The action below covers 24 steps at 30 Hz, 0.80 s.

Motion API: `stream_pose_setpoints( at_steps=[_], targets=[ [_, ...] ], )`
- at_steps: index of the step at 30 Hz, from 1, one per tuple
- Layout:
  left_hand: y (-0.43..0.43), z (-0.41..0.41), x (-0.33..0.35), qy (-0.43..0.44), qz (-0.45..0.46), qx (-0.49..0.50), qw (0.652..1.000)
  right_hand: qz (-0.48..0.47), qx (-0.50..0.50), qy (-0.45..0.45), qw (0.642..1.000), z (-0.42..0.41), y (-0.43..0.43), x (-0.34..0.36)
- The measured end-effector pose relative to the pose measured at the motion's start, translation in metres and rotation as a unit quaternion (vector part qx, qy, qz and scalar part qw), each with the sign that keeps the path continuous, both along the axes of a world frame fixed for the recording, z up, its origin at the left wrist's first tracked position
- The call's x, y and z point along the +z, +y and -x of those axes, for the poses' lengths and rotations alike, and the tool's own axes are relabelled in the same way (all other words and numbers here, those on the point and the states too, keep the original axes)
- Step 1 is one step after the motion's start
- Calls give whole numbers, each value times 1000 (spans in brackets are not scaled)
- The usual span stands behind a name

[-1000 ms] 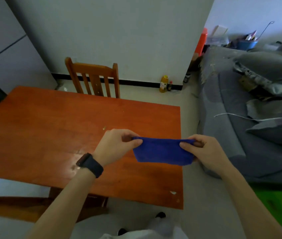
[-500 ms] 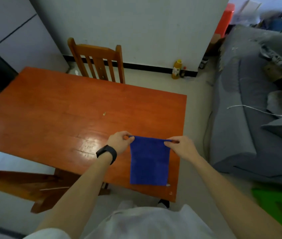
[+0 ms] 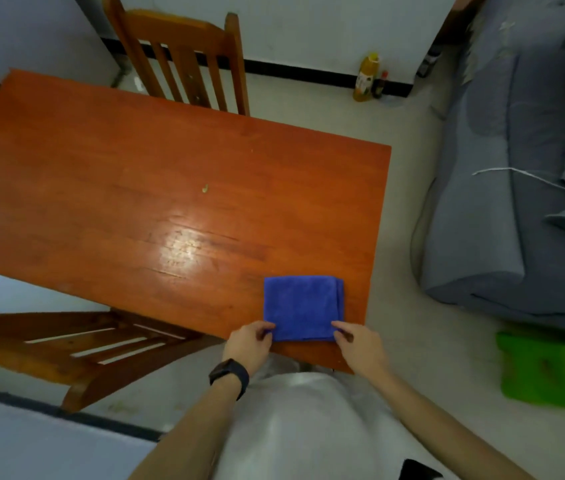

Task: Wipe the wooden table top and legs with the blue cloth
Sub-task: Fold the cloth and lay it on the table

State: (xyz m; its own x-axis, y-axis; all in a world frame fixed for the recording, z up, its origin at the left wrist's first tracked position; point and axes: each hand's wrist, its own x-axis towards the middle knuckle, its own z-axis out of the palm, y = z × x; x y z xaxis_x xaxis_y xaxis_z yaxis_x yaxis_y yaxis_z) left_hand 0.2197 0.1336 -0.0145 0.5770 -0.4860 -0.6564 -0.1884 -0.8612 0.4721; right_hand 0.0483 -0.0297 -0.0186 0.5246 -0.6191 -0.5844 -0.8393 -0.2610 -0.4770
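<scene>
The blue cloth (image 3: 303,306), hanging in the air a moment ago, now lies folded flat on the wooden table top (image 3: 135,185) just ahead of our left hand (image 3: 250,344) and right hand (image 3: 360,344), each pinching a near corner, ready for wiping.

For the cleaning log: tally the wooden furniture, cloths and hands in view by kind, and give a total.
Wooden table: 1
Wooden chairs: 2, far chair and left chair
Blue cloth: 1
Hands: 2, left hand and right hand, each pinching a near corner of the cloth
Total: 6
</scene>
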Motion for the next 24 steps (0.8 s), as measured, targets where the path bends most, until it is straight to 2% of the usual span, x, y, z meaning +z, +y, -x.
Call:
stream_pose_setpoints(
  at_steps=[4, 6, 8, 10, 12, 14, 17, 20, 24],
  targets=[
    [3, 3, -12, -4, -1, -32, 999, 29, -13, 6, 999, -5, 12, -8],
    [1, 2, -12, -32, -14, -76, 996, 50, -21, 14, 998, -7, 13, -10],
    [-1, -1, -9, -107, -15, -133, 985, 115, 0, 29, 993, -14, 12, -8],
    [-5, -4, -8, -198, 24, -186, 962, 200, 28, 15, 979, -29, 10, -5],
    [-13, -6, -18, -233, 59, -240, 940, 257, 67, -20, 964, -49, 10, -4],
    [-20, -8, -38, -229, 60, -292, 927, 252, 157, -6, 955, -65, 10, -11],
    [-21, -16, -64, -225, 33, -333, 915, 199, 266, 65, 941, -60, -2, -32],
    [-22, -25, -67, -225, 36, -358, 905, 189, 262, 93, 942, -48, -12, -39],
    [-36, -44, -48, -243, 62, -288, 924, 212, 186, 91, 955, -65, -19, -26]
  ],
)
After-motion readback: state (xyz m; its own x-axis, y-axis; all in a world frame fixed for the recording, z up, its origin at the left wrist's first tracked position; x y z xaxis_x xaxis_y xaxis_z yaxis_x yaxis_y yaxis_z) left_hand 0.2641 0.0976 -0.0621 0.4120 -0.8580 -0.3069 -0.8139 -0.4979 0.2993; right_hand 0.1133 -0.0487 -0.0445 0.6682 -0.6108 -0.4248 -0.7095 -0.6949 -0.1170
